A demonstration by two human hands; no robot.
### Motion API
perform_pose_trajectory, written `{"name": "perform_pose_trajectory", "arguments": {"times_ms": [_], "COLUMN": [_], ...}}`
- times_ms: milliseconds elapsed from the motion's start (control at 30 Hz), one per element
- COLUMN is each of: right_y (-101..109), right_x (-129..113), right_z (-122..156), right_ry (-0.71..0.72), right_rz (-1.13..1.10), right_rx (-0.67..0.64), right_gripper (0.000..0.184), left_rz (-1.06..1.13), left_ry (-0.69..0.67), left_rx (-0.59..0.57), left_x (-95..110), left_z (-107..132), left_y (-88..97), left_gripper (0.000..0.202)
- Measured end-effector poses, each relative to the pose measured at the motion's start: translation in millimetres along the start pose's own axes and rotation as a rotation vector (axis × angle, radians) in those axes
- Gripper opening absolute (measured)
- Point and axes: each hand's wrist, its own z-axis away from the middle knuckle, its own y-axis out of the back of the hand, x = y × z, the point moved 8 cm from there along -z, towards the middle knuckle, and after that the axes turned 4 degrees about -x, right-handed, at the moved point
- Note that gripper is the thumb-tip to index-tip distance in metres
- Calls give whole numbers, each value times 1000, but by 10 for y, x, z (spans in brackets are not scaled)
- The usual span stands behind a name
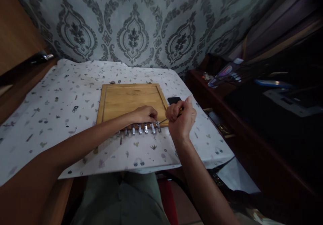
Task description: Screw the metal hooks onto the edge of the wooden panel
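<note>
A wooden board (pixel 131 99) with a raised frame lies flat on the cloth-covered table. Along its near edge runs a row of several small silvery metal clips (pixel 146 128). My left hand (pixel 145 114) rests on that edge, fingers curled down beside the clips at the right end; what the fingertips pinch is hidden. My right hand (pixel 182 119) is closed in a fist around a screwdriver (pixel 164 120), its handle mostly covered by the fingers. The thin shaft points left, its tip at the rightmost clips close to my left fingertips.
A dark phone (pixel 174 100) lies right of the board, beyond my right hand. The table's white printed cloth (pixel 75 134) hangs over the near edge. On a dark cabinet (pixel 212 92) to the right stands a clear plastic bottle (pixel 225 72). A patterned wall (pixel 132 36) closes the back.
</note>
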Motion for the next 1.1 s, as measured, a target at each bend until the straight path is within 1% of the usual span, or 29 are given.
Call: {"name": "perform_pose_trajectory", "arguments": {"times_ms": [200, 400, 667, 867, 933, 1000, 1100], "right_y": [-18, -63, -79, -88, -104, -133, -207], "right_x": [-39, -17, -27, -1, 26, 61, 135], "right_z": [-34, -38, -24, -12, -24, -53, -109], "right_ry": [24, 19, 18, -4, -16, -41, -127], "right_rz": [-28, -18, 23, -34, -29, -11, 29], "right_rx": [2, 13, -11, -26, -56, -116, -293], "right_gripper": [73, 73, 73, 74, 74, 74, 70], "left_rz": [10, 15, 12, 5, 3, -1, -8], "left_ry": [8, 18, 28, 21, 17, 6, -14], "left_rx": [1, 2, 2, -4, -2, -5, -8], "left_x": [29, 48, 57, 48, 47, 58, 84], "left_z": [18, 26, 36, 31, 29, 31, 37], "left_y": [5, 11, 14, 6, 5, 7, 14], "left_gripper": [7, 7, 6, 7, 7, 6, 7]}}
